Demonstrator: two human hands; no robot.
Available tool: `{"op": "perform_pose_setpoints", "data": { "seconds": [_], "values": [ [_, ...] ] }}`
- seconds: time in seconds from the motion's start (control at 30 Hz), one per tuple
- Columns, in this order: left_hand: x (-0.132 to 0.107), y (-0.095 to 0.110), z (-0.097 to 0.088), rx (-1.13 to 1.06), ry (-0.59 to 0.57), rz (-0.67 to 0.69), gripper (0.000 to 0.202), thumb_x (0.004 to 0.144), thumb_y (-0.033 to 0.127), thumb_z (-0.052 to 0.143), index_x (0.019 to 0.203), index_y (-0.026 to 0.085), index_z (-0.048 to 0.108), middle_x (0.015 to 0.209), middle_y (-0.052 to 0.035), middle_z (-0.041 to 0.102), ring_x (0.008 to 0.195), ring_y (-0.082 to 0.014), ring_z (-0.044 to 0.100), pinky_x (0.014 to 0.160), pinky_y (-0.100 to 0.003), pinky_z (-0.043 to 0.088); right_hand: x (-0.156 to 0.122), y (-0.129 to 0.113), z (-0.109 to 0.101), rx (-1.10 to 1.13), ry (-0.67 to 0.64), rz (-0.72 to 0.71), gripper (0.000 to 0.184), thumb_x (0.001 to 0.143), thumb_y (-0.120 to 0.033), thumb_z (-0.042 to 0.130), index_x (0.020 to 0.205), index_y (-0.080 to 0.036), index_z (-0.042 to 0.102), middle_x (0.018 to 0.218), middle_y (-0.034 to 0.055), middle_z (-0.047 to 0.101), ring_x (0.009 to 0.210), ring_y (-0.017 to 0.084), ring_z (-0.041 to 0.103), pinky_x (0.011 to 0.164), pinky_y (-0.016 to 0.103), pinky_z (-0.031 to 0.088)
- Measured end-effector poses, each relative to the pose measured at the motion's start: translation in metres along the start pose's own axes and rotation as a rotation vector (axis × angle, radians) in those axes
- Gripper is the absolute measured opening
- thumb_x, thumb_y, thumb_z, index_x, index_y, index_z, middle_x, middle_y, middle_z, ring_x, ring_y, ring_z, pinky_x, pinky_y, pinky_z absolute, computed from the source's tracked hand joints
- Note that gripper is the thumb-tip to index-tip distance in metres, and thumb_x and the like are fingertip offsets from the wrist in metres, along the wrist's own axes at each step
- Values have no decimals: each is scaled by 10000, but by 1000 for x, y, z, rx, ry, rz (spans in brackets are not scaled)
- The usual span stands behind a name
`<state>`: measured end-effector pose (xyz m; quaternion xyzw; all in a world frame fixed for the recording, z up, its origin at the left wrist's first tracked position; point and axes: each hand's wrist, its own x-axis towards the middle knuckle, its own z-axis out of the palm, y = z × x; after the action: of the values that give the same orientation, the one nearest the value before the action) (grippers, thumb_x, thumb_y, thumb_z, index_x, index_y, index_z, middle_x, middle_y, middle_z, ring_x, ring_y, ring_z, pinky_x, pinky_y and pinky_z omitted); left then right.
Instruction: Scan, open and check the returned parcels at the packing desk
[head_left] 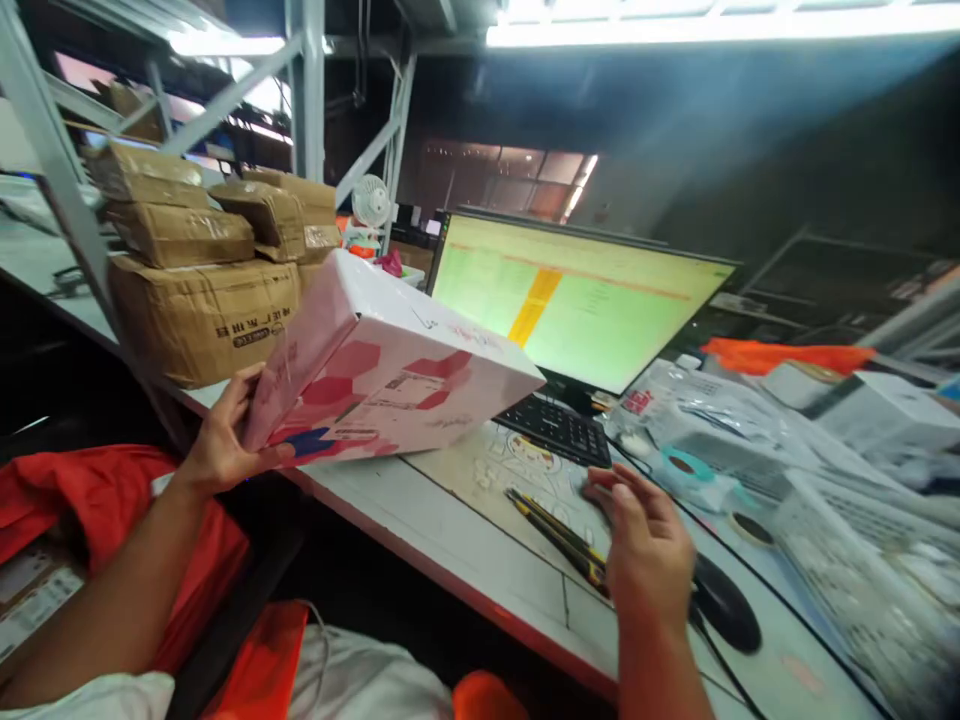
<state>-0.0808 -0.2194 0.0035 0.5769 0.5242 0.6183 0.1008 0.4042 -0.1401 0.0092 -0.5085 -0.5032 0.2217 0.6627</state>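
Note:
A pink and white cardboard box (pixel 397 395) is tilted above the desk's front edge, with a label on its front face. My left hand (pixel 229 435) grips its left end, thumb on the front and the other fingers partly hidden behind. Over the desk mat (pixel 450 465), my right hand (pixel 646 530) hovers or rests with loosely bent fingers, and I see nothing held in it. Slim black-and-yellow tools (pixel 559 535), perhaps cutters, lie just left of that hand. A black mouse (pixel 726 603) sits to its right, and a black keyboard (pixel 559 425) lies beyond it.
A lit monitor (pixel 577 300) stands behind the keyboard. Brown cartons (pixel 202 310) are stacked at the left beside a metal rack post (pixel 82 210). Plastic bags, tape rolls (pixel 686 463) and a white basket (pixel 840 560) crowd the right side. A cable crosses the desk.

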Motion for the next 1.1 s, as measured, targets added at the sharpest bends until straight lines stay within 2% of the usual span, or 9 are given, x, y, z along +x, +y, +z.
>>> {"op": "perform_pose_setpoints", "data": {
  "seconds": [0.1, 0.2, 0.33, 0.43, 0.57, 0.67, 0.83, 0.93, 1.1],
  "values": [
    [-3, 6, 7, 31, -65, 86, 1056, 585, 492, 958, 1482, 213, 475, 1442, -131, 564, 1287, -328, 609, 1089, -412, 551, 19, 10, -47, -379, 85, -25, 560, 815, -548, 653, 1222, -167, 695, 1152, 146, 740, 1029, 316, 708, 1028, 541, 514],
    [-6, 12, 9, 31, -118, 131, 1030, 629, 472, 947, 1489, 214, 442, 1433, -127, 555, 1287, -308, 607, 1094, -404, 554, 33, 22, -75, -893, -21, 15, 638, 823, -517, 591, 1305, -108, 675, 1312, 224, 674, 1139, 394, 665, 1052, 567, 485],
    [-16, 10, 10, 14, -66, 72, 987, 603, 475, 946, 1451, 303, 471, 1435, -82, 551, 1316, -338, 589, 1145, -471, 531, 33, 29, -74, -1264, -303, 127, 728, 936, -517, 509, 1501, -58, 509, 1457, 267, 574, 1314, 429, 574, 1073, 546, 471],
    [-29, -3, 14, -42, -17, -72, 956, 602, 461, 928, 1426, 346, 459, 1449, -76, 538, 1323, -394, 577, 1130, -574, 535, 32, 29, -63, -1380, -364, 161, 703, 987, -504, 473, 1554, -90, 443, 1486, 241, 559, 1319, 406, 582, 1064, 527, 477],
    [-51, -23, 21, -106, 5, -289, 887, 648, 469, 878, 1396, 339, 421, 1338, -82, 598, 1238, -433, 631, 1045, -688, 549, 41, 32, -51, -1415, -373, 201, 687, 1006, -487, 480, 1543, -62, 431, 1445, 250, 585, 1313, 377, 592, 1063, 473, 473],
    [-64, -36, 29, -63, -5, -327, 807, 692, 479, 847, 1367, 339, 427, 1335, -87, 609, 1220, -405, 650, 1064, -653, 546, 49, 36, -43, -1429, -400, 235, 653, 1013, -455, 478, 1516, -39, 441, 1378, 252, 629, 1275, 375, 619, 1037, 456, 482],
    [-71, -49, 54, -11, -163, -332, 821, 747, 527, 810, 1379, 237, 374, 1397, -166, 572, 1299, -381, 601, 1082, -602, 529, 48, 25, -37, -1415, -393, 274, 645, 1022, -535, 404, 1377, -28, 586, 1270, 279, 682, 1218, 410, 652, 986, 483, 509],
    [-67, -44, 68, -18, -187, -305, 845, 727, 509, 830, 1362, 225, 351, 1403, -177, 555, 1307, -359, 590, 1091, -575, 518, 30, -3, -46, -1220, -527, 66, 665, 986, -584, 442, 1363, -76, 646, 1240, 226, 723, 1178, 379, 681, 1001, 464, 520],
    [-59, -37, 75, -61, -228, -285, 826, 705, 486, 858, 1289, 238, 329, 1383, -154, 546, 1296, -315, 595, 1086, -503, 531, -19, -67, -52, -741, -940, -201, 660, 869, -678, 619, 1313, -202, 727, 1180, 110, 776, 1076, 326, 735, 921, 400, 589]
  ]
}}
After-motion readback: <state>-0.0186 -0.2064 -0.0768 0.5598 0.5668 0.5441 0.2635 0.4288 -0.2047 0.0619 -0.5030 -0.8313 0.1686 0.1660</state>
